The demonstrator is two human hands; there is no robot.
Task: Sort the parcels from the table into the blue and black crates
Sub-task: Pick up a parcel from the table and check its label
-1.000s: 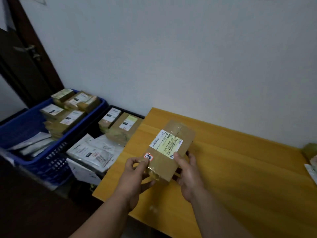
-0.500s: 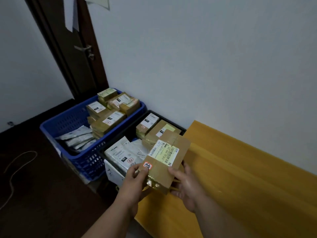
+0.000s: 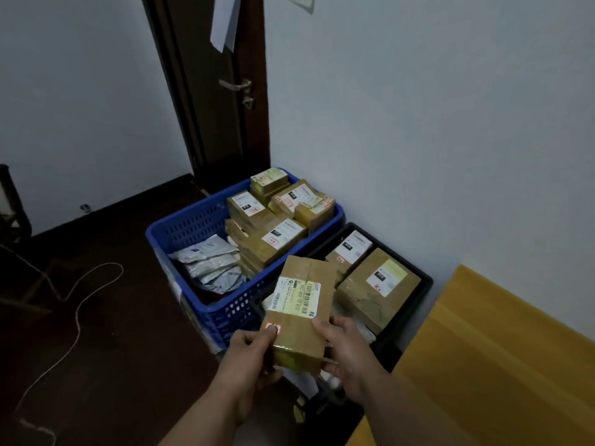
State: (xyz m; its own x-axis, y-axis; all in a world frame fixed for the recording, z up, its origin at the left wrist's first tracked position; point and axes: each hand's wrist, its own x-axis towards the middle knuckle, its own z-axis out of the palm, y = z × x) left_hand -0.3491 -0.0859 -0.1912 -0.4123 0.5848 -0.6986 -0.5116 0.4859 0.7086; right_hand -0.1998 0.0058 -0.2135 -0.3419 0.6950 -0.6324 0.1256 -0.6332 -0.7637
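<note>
A brown cardboard parcel (image 3: 301,312) with a white and yellow label and a small red sticker is held in the air over the near edge of the black crate (image 3: 415,304). My left hand (image 3: 249,354) pinches its near left corner; my right hand (image 3: 346,347) grips its right side from below. The blue crate (image 3: 190,230) stands to the left of the black one, holding several brown boxes and grey mailer bags. Two brown boxes lie in the black crate, with white bags partly hidden under the held parcel.
The yellow wooden table (image 3: 483,365) runs along the wall at the right. A dark door (image 3: 222,91) stands behind the blue crate. A light cable (image 3: 77,310) trails over the dark floor at the left.
The parcel has moved left, off the table, to a place over the black crate. Both hands keep their hold. The view has swung left and down toward the crates.
</note>
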